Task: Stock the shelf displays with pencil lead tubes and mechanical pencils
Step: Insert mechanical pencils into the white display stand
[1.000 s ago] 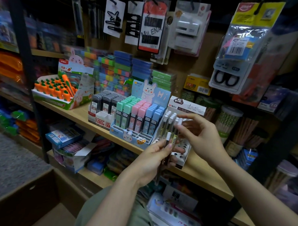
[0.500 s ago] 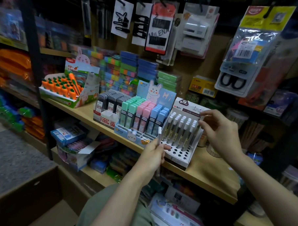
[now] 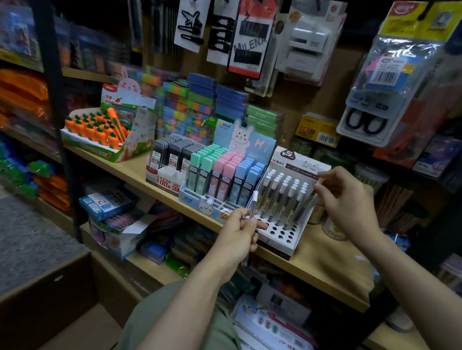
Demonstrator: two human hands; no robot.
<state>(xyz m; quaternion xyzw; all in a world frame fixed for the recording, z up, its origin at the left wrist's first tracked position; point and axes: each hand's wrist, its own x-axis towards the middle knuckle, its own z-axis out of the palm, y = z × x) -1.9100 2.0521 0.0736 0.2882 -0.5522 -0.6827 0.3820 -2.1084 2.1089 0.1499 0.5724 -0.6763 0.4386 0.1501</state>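
Note:
A white display box (image 3: 280, 239) with round holes stands on the wooden shelf, and several white-capped mechanical pencils (image 3: 278, 196) stand in its back rows. My left hand (image 3: 239, 234) grips one clear mechanical pencil (image 3: 253, 203) upright, just in front of the box's left corner. At the box's right side, my right hand (image 3: 349, 206) pinches another pencil (image 3: 313, 198) near its top. Left of the box, a rabbit-print display (image 3: 210, 204) holds pastel lead tubes (image 3: 226, 174). Black lead tubes (image 3: 172, 151) fill the box beside it.
A carrot-eraser display (image 3: 99, 132) sits further left on the wooden shelf (image 3: 318, 263). Carded hair clips (image 3: 191, 22) and packaged scissors (image 3: 366, 122) hang above. Jars and pencil cups (image 3: 370, 178) crowd the right. A lower shelf holds boxes, and a cardboard carton (image 3: 34, 280) stands bottom left.
My right hand left my left hand with a pencil and moved right to the far side of the white display box. My left hand keeps one pencil and has barely moved.

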